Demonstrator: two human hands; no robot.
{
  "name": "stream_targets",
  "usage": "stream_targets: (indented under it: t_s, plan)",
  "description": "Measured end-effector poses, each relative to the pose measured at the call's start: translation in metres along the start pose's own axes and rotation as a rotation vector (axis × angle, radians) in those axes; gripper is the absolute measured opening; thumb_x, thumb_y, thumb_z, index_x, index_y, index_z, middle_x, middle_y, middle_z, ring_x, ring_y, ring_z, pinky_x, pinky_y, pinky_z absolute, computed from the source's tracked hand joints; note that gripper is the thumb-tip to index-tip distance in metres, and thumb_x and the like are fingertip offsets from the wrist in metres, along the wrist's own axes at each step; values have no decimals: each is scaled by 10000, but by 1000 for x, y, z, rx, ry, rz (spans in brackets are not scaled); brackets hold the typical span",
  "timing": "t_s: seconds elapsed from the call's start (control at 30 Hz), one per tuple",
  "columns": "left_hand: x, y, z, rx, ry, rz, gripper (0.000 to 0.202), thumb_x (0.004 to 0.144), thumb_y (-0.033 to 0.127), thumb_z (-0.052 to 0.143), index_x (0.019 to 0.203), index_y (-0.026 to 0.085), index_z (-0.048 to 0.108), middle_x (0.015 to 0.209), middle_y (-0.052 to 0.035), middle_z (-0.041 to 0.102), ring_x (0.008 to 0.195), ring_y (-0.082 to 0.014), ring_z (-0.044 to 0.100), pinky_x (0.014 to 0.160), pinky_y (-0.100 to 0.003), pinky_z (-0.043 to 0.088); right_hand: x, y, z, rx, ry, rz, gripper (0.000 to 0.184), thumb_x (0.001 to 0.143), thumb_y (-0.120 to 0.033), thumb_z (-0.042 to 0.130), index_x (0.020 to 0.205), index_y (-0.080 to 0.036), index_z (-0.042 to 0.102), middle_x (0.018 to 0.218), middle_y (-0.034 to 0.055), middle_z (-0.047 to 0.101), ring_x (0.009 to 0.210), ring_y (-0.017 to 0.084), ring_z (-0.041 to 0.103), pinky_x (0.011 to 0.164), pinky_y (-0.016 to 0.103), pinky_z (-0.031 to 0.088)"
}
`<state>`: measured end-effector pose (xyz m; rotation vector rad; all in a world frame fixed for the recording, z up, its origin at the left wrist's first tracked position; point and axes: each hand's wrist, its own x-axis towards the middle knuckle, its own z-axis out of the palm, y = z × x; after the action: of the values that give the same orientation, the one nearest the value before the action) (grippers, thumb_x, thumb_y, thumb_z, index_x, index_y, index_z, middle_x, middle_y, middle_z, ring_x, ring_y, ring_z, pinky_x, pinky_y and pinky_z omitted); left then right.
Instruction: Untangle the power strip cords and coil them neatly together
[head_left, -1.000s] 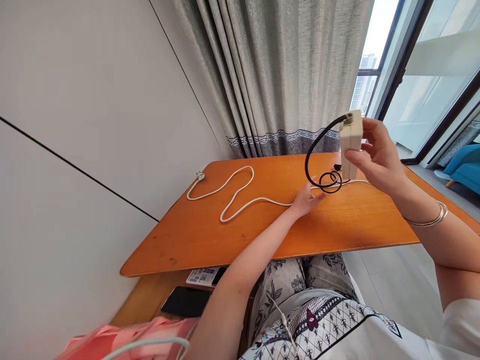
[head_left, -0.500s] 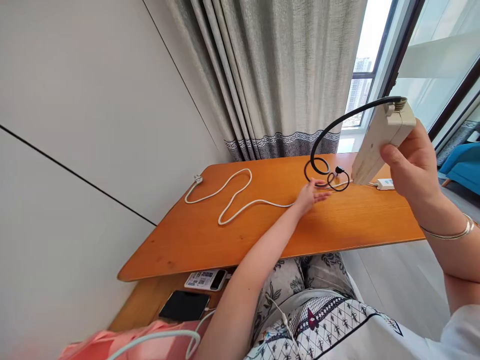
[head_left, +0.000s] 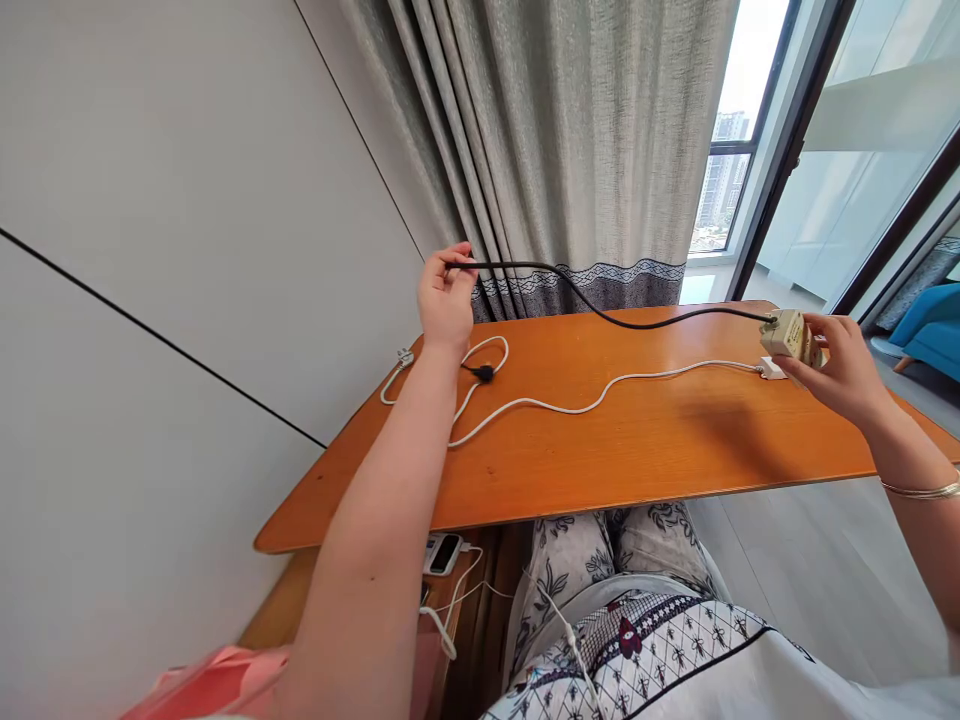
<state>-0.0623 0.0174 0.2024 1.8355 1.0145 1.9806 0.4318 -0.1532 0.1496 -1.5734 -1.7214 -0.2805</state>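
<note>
My right hand is closed round a cream power strip, held above the right part of the table. Only its near end shows plainly. A black cord leaves that end and runs left through the air, sagging in the middle. Its other stretch is pinched between the fingers of my left hand, raised over the table's far left. Below that hand the black plug hangs or lies by a white cord; which, I cannot tell.
An orange wooden table spans the front. The white cord ends in a white plug at left and a white block at right. Below the left edge are a phone and thin white cables. A curtain hangs behind.
My left hand has moved up and left, now gripping the black cord, whose coils are drawn out straight. My right hand has lowered and tilted the power strip. The black plug has shifted left.
</note>
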Motion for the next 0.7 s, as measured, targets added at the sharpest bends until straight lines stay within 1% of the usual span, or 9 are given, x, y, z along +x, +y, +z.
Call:
stream_targets:
  t_s: [0.1, 0.2, 0.27, 0.33, 0.4, 0.47, 0.53, 0.6, 0.7]
  plan:
    - [-11, -2, -6, 327, -127, 47, 183, 880, 401, 551, 954, 245, 613, 1277, -56, 626, 1244, -217, 562, 1040, -454, 444, -5, 13, 7, -132, -99, 34, 693, 820, -666, 561, 1327, -194, 550, 1211, 183, 560, 1150, 352, 553, 909, 484, 521]
    - [-33, -15, -6, 526, -237, 72, 140, 876, 313, 556, 950, 208, 612, 1231, -85, 642, 1224, -206, 562, 1055, -424, 442, -9, 27, 14, -207, -184, 87, 675, 835, -602, 574, 1380, -207, 516, 1286, 187, 540, 1177, 368, 550, 916, 476, 516]
    - [-49, -24, -5, 586, -286, 60, 127, 856, 287, 572, 939, 200, 613, 1202, -100, 659, 1174, -217, 588, 1025, -423, 472, -11, 37, 18, -252, -230, 95, 656, 852, -575, 564, 1400, -221, 502, 1321, 187, 533, 1180, 385, 550, 905, 474, 519]
    - [-65, -30, -3, 600, -334, 57, 116, 834, 275, 589, 923, 206, 616, 1148, -93, 680, 1136, -230, 610, 1015, -428, 485, -12, 49, 22, -302, -273, 74, 621, 873, -550, 543, 1411, -244, 495, 1326, 181, 541, 1168, 393, 558, 886, 472, 521]
    - [-79, -32, 0, 651, -400, 71, 132, 837, 271, 584, 944, 205, 624, 1154, -96, 684, 1184, -253, 595, 1055, -444, 458, -13, 61, 24, -343, -312, 45, 598, 886, -506, 533, 1421, -242, 491, 1318, 184, 550, 1151, 390, 569, 876, 466, 519]
    - [-91, -29, 4, 754, -485, 84, 178, 860, 272, 564, 1004, 193, 634, 1192, -111, 678, 1227, -277, 578, 1086, -461, 426, -15, 74, 26, -384, -352, 27, 591, 890, -454, 540, 1427, -211, 495, 1313, 197, 554, 1142, 383, 578, 871, 454, 515]
    - [-101, -22, 9, 866, -587, 90, 227, 891, 271, 532, 1068, 175, 637, 1205, -125, 682, 1201, -288, 598, 1074, -456, 426, -16, 87, 27, -439, -407, 5, 571, 888, -403, 545, 1417, -189, 513, 1305, 203, 565, 1152, 377, 576, 883, 444, 504]
    - [-110, -14, 14, 969, -710, 85, 260, 919, 255, 487, 1106, 159, 641, 1179, -131, 699, 1126, -289, 640, 1022, -434, 452, -17, 99, 26, -503, -471, -5, 551, 890, -370, 539, 1408, -184, 530, 1310, 203, 570, 1166, 370, 573, 896, 441, 493]
    - [-122, -2, 22, 1102, -888, 42, 294, 956, 236, 410, 1092, 162, 660, 1111, -124, 725, 1010, -293, 684, 872, -408, 493, -18, 113, 25, -580, -564, 13, 528, 908, -362, 515, 1406, -192, 548, 1356, 206, 554, 1186, 358, 573, 883, 421, 493]
